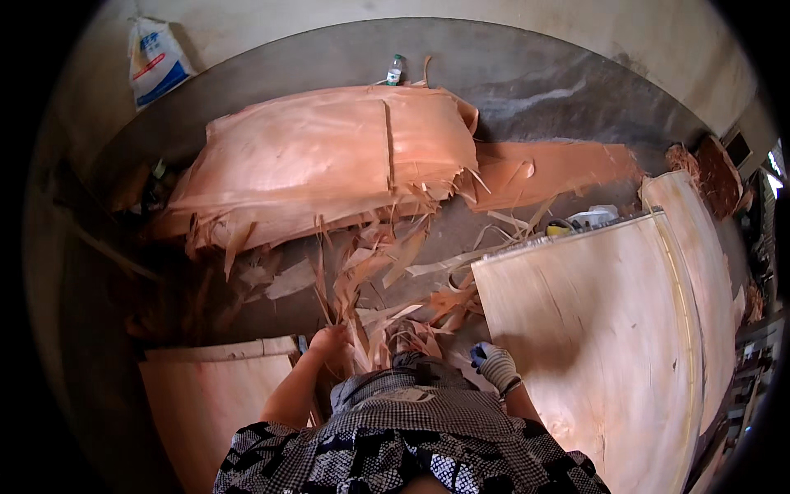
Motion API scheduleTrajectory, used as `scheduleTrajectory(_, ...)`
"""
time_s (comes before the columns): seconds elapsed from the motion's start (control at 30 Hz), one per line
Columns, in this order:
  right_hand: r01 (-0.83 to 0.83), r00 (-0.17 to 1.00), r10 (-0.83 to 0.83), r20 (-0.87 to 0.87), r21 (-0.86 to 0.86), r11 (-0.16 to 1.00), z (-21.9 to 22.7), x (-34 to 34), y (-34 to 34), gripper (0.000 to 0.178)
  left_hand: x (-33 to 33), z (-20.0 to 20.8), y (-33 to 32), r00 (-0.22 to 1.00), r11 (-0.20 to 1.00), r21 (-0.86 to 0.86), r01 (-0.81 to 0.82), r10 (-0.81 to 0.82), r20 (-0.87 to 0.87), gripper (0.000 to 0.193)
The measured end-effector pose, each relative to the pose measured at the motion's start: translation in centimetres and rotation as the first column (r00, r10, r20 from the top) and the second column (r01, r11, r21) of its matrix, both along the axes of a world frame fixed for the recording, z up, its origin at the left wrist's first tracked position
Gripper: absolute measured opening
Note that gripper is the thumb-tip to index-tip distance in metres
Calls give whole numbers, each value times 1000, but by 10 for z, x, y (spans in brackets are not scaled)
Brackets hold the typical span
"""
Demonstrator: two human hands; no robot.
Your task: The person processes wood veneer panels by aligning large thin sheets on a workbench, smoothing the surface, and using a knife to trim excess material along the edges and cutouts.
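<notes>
My bare left hand [331, 339] is low at the centre left, its fingers curled in beside thin torn veneer strips [322, 284]. Whether it grips one of them is hard to see. My right hand [496, 366] wears a striped knit glove, with dark blue at the fingertips. Its fingers are bent inward, and anything inside them is hidden. Just right of it lies a large stack of pale wood veneer sheets [601, 321]. Another veneer stack [218, 403] lies at the lower left, next to my left forearm.
Ahead is a wide pile of reddish veneer [304, 152], with a plastic bottle [395, 71] behind it. A flat reddish sheet [559, 171] extends to its right. Torn scraps [374, 263] litter the floor before my feet. A white sack [156, 64] is at the far left.
</notes>
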State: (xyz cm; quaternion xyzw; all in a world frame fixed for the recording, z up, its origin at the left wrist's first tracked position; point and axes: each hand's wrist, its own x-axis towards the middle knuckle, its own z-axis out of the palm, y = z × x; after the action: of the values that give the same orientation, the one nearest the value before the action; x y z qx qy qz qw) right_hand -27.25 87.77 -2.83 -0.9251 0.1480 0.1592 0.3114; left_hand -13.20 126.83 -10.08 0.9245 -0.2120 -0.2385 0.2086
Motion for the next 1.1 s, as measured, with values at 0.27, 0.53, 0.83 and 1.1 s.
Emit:
scheduleTrajectory(0.27,-241,969,247,28,-139,960,47,179,27,24,155,-22,39,919,935,-95,-341,352,175,39)
scheduleTrajectory(0.53,245,961,-263,-80,-186,952,47,213,12,24,385,18,-40,960,963,196,-186,136,244,70)
scheduleTrajectory(0.83,424,793,-451,-409,-160,891,54,198,115,29,570,-44,-99,916,906,422,-34,-140,376,87)
scheduleTrajectory(1.1,490,776,-525,-349,-190,851,63,231,168,23,602,-70,23,717,866,475,155,-430,549,51)
